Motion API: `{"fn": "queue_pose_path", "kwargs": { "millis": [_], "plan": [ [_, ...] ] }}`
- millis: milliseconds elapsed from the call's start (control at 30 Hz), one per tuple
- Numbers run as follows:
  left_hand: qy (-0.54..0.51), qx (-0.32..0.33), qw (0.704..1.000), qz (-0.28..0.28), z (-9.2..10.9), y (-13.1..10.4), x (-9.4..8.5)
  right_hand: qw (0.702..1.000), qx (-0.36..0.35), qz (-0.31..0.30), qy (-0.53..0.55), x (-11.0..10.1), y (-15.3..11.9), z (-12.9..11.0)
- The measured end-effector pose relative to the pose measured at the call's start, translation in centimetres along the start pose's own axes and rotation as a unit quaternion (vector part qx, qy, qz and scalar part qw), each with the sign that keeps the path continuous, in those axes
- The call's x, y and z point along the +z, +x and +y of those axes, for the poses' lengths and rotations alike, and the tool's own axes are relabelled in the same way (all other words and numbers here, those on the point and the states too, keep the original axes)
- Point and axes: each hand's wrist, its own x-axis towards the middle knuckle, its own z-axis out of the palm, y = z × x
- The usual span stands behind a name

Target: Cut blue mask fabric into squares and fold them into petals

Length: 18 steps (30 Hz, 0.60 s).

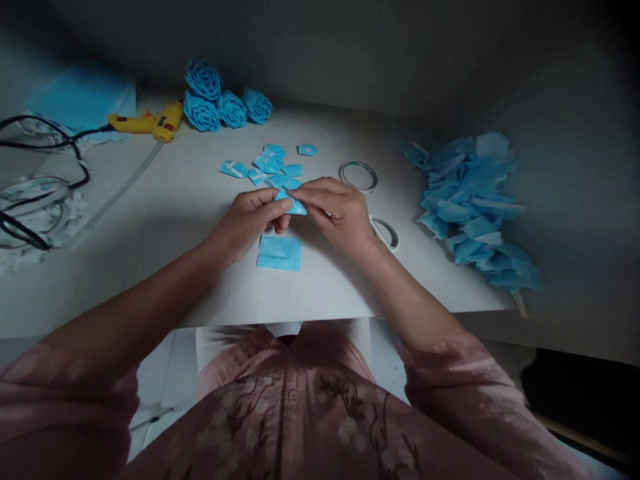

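Observation:
Between both hands, above the middle of the table, is a small folded blue piece that looks like thin fabric or paper. My left hand pinches its left side between thumb and fingers. The fingertips of my right hand are closed on its upper right edge. Just below lies a flat blue rectangle of the same material. Beyond the hands is a loose group of small folded blue pieces, some with white strips on them.
Blue rosettes and a yellow glue gun with a black cord lie at the back left, near stacked blue sheets. To the right are a thin ring, a tape roll and a heap of blue pieces.

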Motion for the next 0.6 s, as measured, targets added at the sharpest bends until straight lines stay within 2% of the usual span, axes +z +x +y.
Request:
{"fn": "queue_pose_path", "kwargs": {
  "millis": [333, 500, 600],
  "plan": [
    [-0.005, -0.002, 1.0, 0.021, -0.9, 0.3, -0.5, 1.0, -0.005, 0.0, -0.013, 0.1, 0.0, -0.4],
    [0.021, 0.023, 0.999, 0.041, -1.3, 0.5, -0.9, 0.99, 0.118, 0.024, 0.072, -0.1, 0.3, -1.0],
    [0.03, 0.027, 0.998, 0.056, -1.2, 0.6, -0.8, 0.956, 0.231, 0.028, 0.18, -0.2, 0.4, -1.2]
  ]
}}
